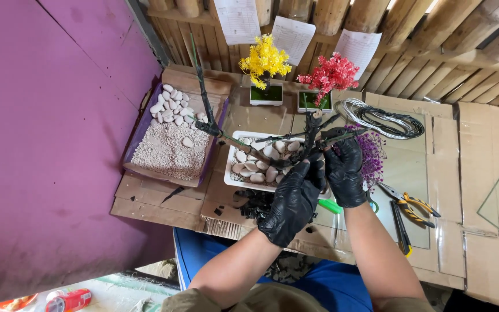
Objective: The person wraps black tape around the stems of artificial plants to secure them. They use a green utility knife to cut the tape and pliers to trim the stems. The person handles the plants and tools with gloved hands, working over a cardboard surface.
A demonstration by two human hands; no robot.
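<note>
Seen from above, a person in black gloves works at a cardboard-covered table set against a purple wall and a fence of wooden poles. The left hand (291,202) is curled closed around the lower part of a dark artificial tree trunk (310,138), and the right hand (345,170) grips the same trunk just beside it, fingers wrapped tight. The trunk stands in a white rectangular pot (235,176) filled with smooth white stones, in the middle of the table directly in front of the person. Thin dark branches spread from the trunk, one long branch (202,86) reaching up and to the left over a cardboard tray of white gravel and pebbles (171,147). Behind the pot stand two small finished trees in white pots, one with yellow blossoms (265,58) and one with red blossoms (330,74). A bunch of purple blossoms (372,156) lies just right of the right hand, and a coil of wire (382,118) lies beyond it. Yellow-handled pliers (408,205) rest on the table further right. Sheets of paper hang on the poles.
</note>
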